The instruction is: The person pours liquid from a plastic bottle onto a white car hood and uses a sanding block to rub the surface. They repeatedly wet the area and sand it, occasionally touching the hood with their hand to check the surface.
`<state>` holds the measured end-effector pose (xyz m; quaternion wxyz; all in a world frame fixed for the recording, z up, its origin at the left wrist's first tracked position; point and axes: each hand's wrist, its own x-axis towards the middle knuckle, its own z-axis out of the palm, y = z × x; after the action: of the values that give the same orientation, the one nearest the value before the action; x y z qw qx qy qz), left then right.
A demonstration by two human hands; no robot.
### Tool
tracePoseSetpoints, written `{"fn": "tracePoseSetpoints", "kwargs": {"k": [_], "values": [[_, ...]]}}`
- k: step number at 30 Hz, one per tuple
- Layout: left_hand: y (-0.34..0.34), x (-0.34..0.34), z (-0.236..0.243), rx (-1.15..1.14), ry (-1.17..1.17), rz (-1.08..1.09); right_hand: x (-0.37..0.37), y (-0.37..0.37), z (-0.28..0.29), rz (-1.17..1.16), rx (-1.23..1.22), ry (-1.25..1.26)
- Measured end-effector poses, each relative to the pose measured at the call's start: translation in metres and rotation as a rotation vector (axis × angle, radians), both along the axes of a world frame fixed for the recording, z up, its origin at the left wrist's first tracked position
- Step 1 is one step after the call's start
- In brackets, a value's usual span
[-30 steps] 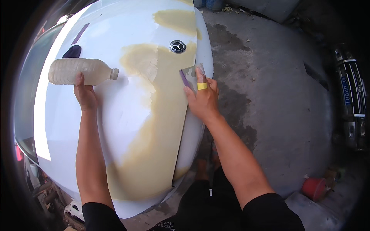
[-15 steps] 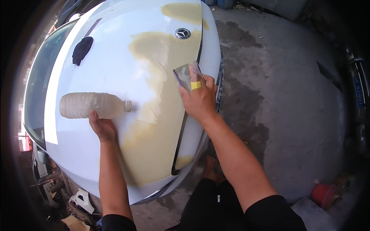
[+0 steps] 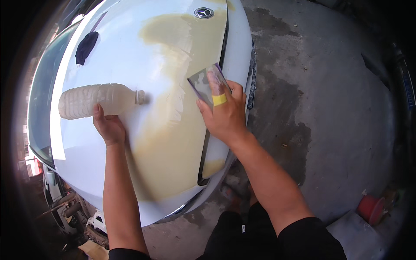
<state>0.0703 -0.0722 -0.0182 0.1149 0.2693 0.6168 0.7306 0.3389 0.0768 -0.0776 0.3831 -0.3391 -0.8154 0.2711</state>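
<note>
Left hand point(image 3: 110, 128): 4 fingertips hidden (behind bottle point(image 3: 102, 96)).

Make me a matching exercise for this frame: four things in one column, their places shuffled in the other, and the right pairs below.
Things:
1. plastic bottle
2. grey pad with purple edges
3. dark cloth
4. red container

Places:
A. off the car, at the picture's lower right
B. in the left hand
C. on the white hood, toward the windshield
D. in the right hand

Pairs: 1-B, 2-D, 3-C, 4-A
</note>
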Motion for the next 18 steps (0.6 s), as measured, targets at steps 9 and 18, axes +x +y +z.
{"fn": "tracePoseSetpoints", "kwargs": {"k": [9,18], "values": [[0.02,0.01,0.007,0.012,0.034,-0.079,0.037,-0.108,-0.006,0.088,-0.032,0.013],[0.021,0.007,0.011,-0.038,0.053,-0.099,0.023,-0.1,-0.006,0.048,-0.027,0.027]]}}
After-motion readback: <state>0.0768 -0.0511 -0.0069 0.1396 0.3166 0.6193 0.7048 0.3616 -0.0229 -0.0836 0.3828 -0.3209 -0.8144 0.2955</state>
